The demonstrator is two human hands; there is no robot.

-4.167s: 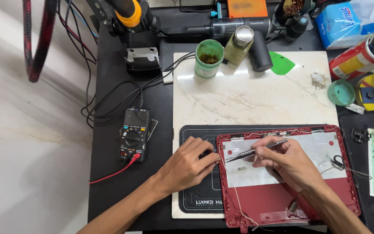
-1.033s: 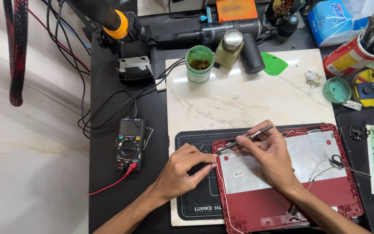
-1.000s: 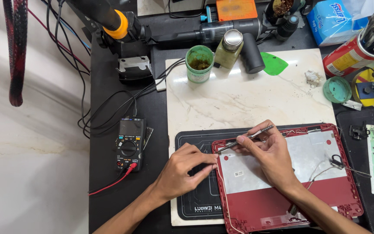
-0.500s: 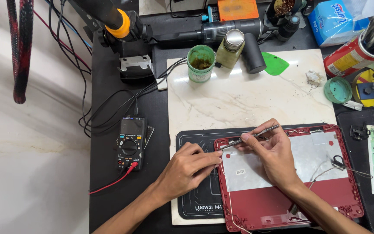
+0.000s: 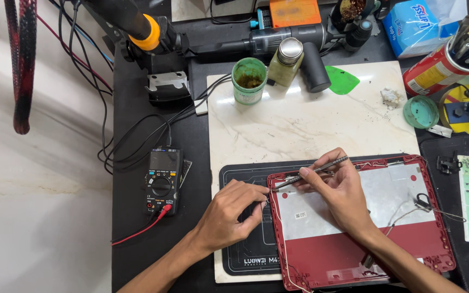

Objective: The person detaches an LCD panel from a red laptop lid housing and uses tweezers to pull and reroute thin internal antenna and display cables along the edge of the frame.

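Observation:
A red laptop lid shell with a silver inner panel lies on a black work mat over a white marble slab. My right hand rests on the panel and holds metal tweezers, whose tip points at the shell's top-left corner. My left hand sits on the mat at the shell's left edge, with its fingertips pinched by that same corner. A thin white wire runs down the shell's left side.
A black multimeter with a red lead lies left of the mat. Behind the slab stand a green cup, a glass bottle, a black tool and a green pick. Cans, a green lid and small parts crowd the right.
The tweezers' tip has swung from the top edge toward the shell's top-left corner. My left hand's fingers have closed in on that corner. The shell has shifted slightly.

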